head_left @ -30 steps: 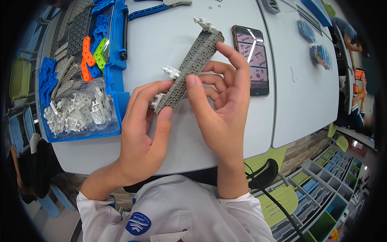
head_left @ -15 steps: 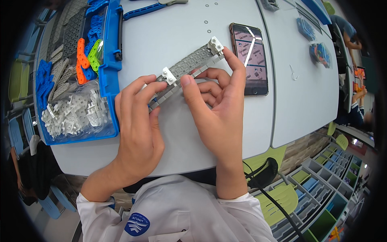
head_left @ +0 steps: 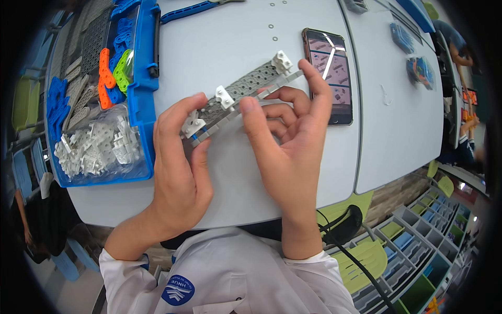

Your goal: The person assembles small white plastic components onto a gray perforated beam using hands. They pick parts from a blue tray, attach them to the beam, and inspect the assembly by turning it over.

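Note:
Both hands hold a grey perforated building-kit plate (head_left: 254, 82) above the table, slanting up to the right. Three white connector brackets sit on it: one at the far right end (head_left: 282, 62), one near the middle (head_left: 224, 97) and one at the left end (head_left: 193, 124). Along its near side runs a narrow grey beam (head_left: 264, 93), with a blue pin at its left end. My left hand (head_left: 180, 152) pinches the left end between fingers and thumb. My right hand (head_left: 290, 138) has its thumb on the beam and curled fingers behind; its index finger reaches the beam's right end.
A blue case (head_left: 142, 99) with white, grey, blue, orange and green parts stands at the left. To the right lies a phone (head_left: 330, 78) with pictures of parts on screen. A blue-handled tool (head_left: 191, 11) and several small rings lie at the back.
My left fingers have shifted, uncovering the white bracket at the left end. The plate has tilted, and my right index finger has moved outward to the beam's end.

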`<action>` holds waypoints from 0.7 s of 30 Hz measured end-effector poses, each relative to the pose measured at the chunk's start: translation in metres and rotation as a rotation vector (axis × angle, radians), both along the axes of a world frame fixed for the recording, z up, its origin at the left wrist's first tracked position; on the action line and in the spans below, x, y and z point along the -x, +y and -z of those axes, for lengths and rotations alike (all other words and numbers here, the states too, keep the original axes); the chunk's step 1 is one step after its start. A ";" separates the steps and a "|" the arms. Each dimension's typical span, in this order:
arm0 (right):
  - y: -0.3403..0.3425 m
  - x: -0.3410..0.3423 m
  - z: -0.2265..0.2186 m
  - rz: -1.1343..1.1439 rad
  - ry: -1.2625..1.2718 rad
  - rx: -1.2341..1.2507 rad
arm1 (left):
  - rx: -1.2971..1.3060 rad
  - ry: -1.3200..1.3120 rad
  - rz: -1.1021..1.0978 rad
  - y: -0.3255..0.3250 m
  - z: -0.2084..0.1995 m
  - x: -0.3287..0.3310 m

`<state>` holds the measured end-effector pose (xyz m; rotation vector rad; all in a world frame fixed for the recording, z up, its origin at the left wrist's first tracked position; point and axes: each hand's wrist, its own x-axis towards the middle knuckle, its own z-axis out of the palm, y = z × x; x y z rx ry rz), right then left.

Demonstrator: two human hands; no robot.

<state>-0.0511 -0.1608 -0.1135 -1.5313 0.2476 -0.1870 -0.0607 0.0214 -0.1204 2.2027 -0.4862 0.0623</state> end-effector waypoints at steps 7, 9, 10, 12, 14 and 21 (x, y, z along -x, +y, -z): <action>0.000 0.002 -0.006 0.040 0.012 -0.124 | 0.356 0.111 -0.002 -0.003 0.004 0.004; -0.001 0.002 -0.006 0.041 0.020 -0.180 | 0.415 0.135 0.001 -0.003 0.004 0.005; -0.001 0.003 -0.006 0.043 0.023 -0.209 | 0.379 0.091 0.003 -0.002 0.004 0.005; -0.002 0.003 -0.006 0.025 0.019 -0.255 | 0.308 0.005 0.011 0.001 0.003 0.003; -0.001 0.003 -0.006 0.032 -0.002 -0.305 | 0.378 -0.043 0.019 -0.001 0.005 0.002; 0.000 0.004 -0.007 0.043 -0.021 -0.315 | 0.382 -0.017 0.110 0.003 0.005 0.002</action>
